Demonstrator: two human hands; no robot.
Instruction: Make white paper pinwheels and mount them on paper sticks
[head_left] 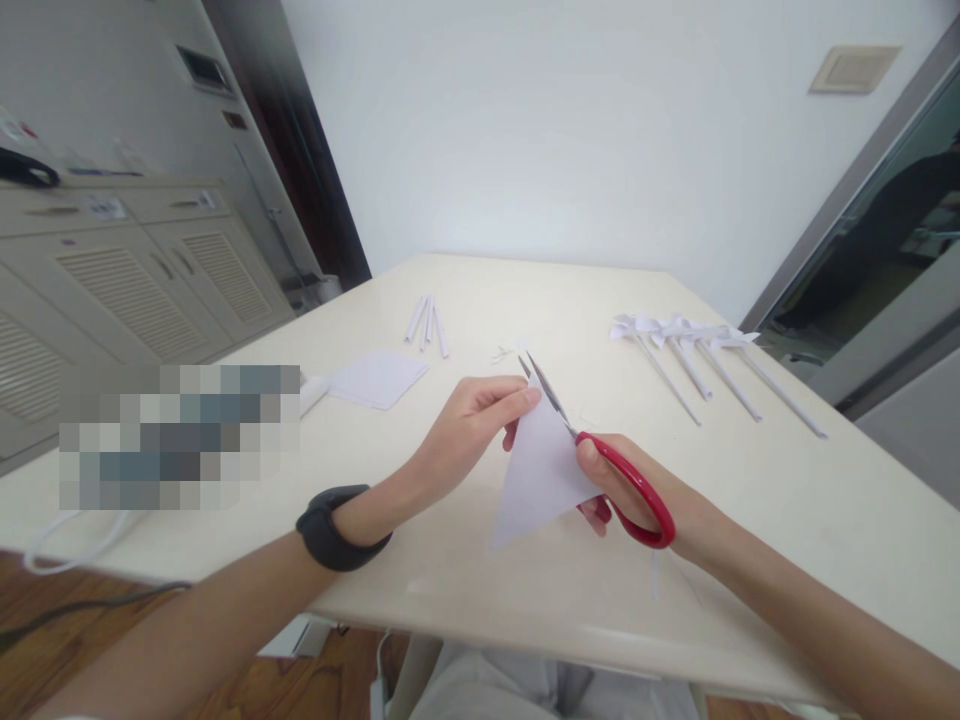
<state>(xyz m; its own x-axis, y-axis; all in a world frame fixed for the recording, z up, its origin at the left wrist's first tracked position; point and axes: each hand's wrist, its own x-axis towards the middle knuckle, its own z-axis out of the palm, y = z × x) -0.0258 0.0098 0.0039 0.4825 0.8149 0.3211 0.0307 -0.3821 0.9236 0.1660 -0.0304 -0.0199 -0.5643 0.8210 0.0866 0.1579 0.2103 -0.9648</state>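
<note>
My left hand (469, 425) pinches the upper corner of a folded white paper triangle (541, 470) and holds it above the cream table (787, 500). My right hand (622, 490) grips red-handled scissors (622, 480); their blades (541, 385) are slightly apart along the triangle's upper right edge, near its tip. A black wristband sits on my left wrist (337, 527).
Several white paper pinwheels on rolled sticks (697, 350) lie at the right back. Rolled paper sticks (427, 322) and a stack of square white sheets (379, 378) lie to the left. Small paper scraps (504, 352) sit beyond the scissors. Cabinets (127, 280) stand at left.
</note>
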